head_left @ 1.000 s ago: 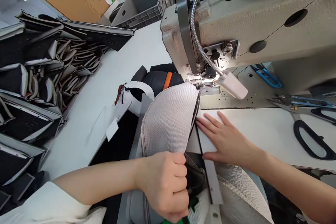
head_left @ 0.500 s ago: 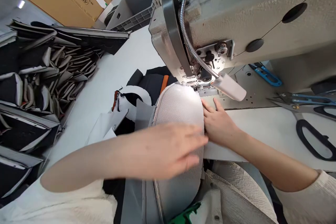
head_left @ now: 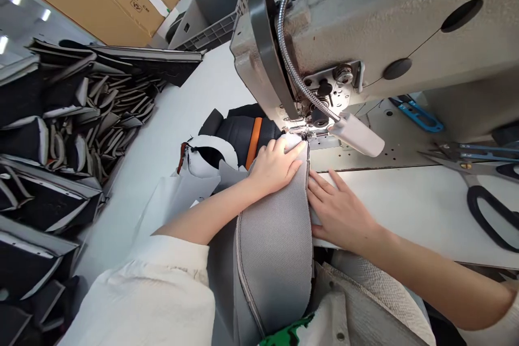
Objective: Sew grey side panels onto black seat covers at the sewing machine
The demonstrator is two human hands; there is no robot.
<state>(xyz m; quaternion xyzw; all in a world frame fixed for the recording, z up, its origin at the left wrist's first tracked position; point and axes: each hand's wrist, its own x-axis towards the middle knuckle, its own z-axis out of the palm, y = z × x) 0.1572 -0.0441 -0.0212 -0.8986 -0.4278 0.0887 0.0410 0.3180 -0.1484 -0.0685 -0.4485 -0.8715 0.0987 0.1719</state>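
- The grey mesh panel (head_left: pixel 275 243) runs from below the needle area (head_left: pixel 305 132) of the sewing machine (head_left: pixel 365 27) down towards my lap, its right edge beside the counter (head_left: pixel 405 200).
- To do this well, I judge, I should keep that edge straight to the needle and let the panel's weight hang slack, so nothing drags the line askew.
- Even, light pressure should serve better than pulling; the curve will likely need small turns.
- My left hand (head_left: pixel 268 170) rests on top of the panel, its fingers a little bent and parted, pressing rather than clenched, with the tips near the needle area; I should mind them there.
- My right hand (head_left: pixel 344 213) lies flat on the counter, fingers loosely spread and gripping nothing, their tips at the panel's edge, like a guide.
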